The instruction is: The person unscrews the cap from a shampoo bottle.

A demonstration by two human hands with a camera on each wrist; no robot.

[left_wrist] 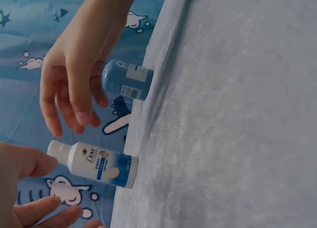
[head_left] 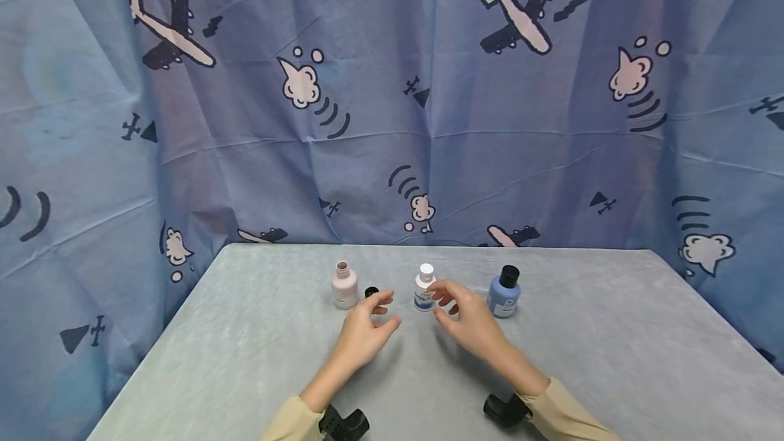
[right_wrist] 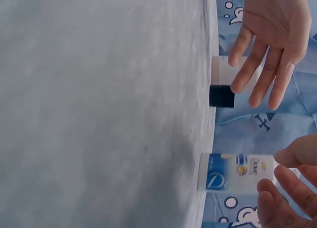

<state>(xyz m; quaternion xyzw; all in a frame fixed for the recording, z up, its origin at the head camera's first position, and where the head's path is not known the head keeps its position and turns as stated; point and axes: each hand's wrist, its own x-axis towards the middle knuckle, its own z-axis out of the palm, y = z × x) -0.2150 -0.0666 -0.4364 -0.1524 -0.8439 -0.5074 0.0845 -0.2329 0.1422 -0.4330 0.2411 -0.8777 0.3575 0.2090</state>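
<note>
A small white Dove bottle (head_left: 423, 296) with a white cap stands upright between my two hands. My left hand (head_left: 361, 333) is to its left, fingers loosely bent and holding nothing. My right hand (head_left: 473, 322) is at its right side; in the right wrist view its fingers (right_wrist: 285, 188) spread around the bottle's cap end without a grip showing. Behind my left hand stands a pale pink bottle (head_left: 345, 291) with an uncapped neck, and a black cap (head_left: 371, 290) sits beside it, partly hidden by the fingers. A blue bottle (head_left: 504, 298) with a black cap stands beyond my right hand.
A grey cloth covers the table (head_left: 214, 359), whose far edge runs just behind the bottles. Behind it hangs a blue curtain (head_left: 367, 107) printed with planes and clouds. Each wrist carries a black camera (head_left: 507, 411).
</note>
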